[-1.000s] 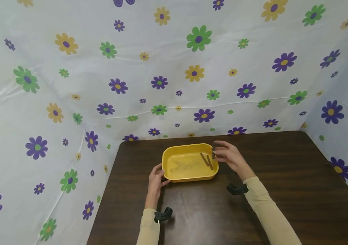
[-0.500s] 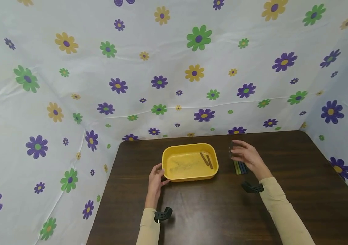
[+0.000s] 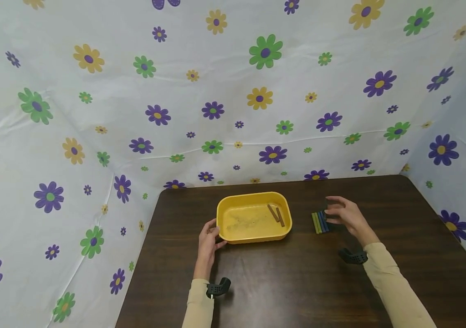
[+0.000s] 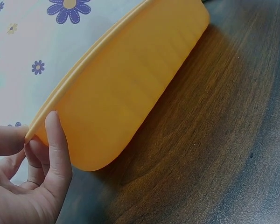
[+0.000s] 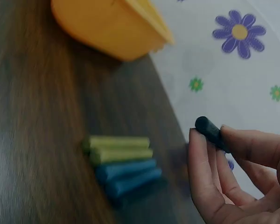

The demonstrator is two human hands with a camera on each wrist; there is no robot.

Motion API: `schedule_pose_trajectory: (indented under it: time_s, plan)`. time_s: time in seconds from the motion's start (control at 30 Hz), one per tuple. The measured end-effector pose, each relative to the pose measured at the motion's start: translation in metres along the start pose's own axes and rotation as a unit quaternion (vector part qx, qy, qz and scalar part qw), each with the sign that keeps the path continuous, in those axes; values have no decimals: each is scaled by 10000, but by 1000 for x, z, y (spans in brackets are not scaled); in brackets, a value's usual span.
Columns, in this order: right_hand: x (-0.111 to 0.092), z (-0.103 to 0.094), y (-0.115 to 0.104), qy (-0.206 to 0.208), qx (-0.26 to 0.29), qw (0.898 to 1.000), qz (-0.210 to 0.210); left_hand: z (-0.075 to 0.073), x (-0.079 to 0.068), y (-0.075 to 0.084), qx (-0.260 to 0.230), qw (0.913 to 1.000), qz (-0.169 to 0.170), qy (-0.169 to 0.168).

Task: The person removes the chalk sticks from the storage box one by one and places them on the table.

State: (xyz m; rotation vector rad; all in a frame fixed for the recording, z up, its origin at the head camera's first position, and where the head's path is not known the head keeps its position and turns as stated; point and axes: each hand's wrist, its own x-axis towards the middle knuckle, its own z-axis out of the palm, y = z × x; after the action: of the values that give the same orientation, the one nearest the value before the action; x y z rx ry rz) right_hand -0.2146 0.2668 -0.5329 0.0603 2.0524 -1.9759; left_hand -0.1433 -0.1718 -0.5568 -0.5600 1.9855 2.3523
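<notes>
My left hand [image 3: 208, 241] holds the left end of a yellow tray [image 3: 253, 240]. In the left wrist view its thumb and fingers pinch the tray's rim [image 4: 74, 77]. Two brown crayons [image 3: 273, 212] lie inside at the tray's right end. My right hand [image 3: 346, 215] is to the right of the tray, beside a row of crayons. Thumb and fingertips pinch a dark crayon [image 5: 208, 129], raised above the tabletop in the right wrist view. In that row, two olive-green crayons [image 5: 123, 142] lie side by side with two blue crayons [image 5: 130, 169].
A dark brown wooden table [image 3: 265, 282] carries everything. Behind it and at both sides hangs a white sheet with a flower print [image 3: 233, 118]. Black camera mounts [image 3: 218, 288] sit on both wrists.
My right hand has moved from the tray's right end rightward to the crayon row, still holding the dark crayon. The green and blue crayons have come into sight. My left hand stays put.
</notes>
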Motion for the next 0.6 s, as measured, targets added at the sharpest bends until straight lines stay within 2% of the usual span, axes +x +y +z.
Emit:
schedule_pose_trajectory:
  time_s: [0.17, 0.3, 0.4, 0.6]
  plan:
    - [0, -7, 13, -35, -435, 9990, -32, 0, -1, 1, -26, 10000, -66, -17]
    - [-1, -11, 20, -36, -526, 9986, -21, 2, -11, 16, -65, 9997, -118, -186]
    - [0, -14, 24, 14, -599, 9982, -20, 3, -15, 21, -24, 9997, -82, -233]
    - [2, -17, 30, 162, -1147, 9932, -130, 0, -7, 10, -82, 9997, -53, -207]
